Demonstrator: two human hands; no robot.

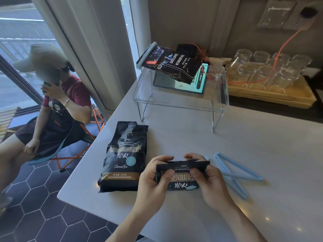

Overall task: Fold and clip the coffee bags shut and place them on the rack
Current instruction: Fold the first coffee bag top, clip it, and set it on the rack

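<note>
My left hand [154, 177] and my right hand [208, 179] both grip a black coffee bag [181, 175] near the table's front, its top edge folded over toward me. A second black coffee bag [124, 154] lies flat and unfolded to the left. Two light blue bag clips [236, 173] lie crossed on the white table just right of my hands. On top of the clear acrylic rack [181, 102] at the back rests a third black bag [174, 66], its end held shut by a pale clip [146, 55].
A tablet [183, 81] lies under the rack. A wooden tray of upturned glasses [269, 70] stands at the back right, with an orange cable across it. A person sits on a folding chair [52, 109] left of the table edge, above a dark tiled floor.
</note>
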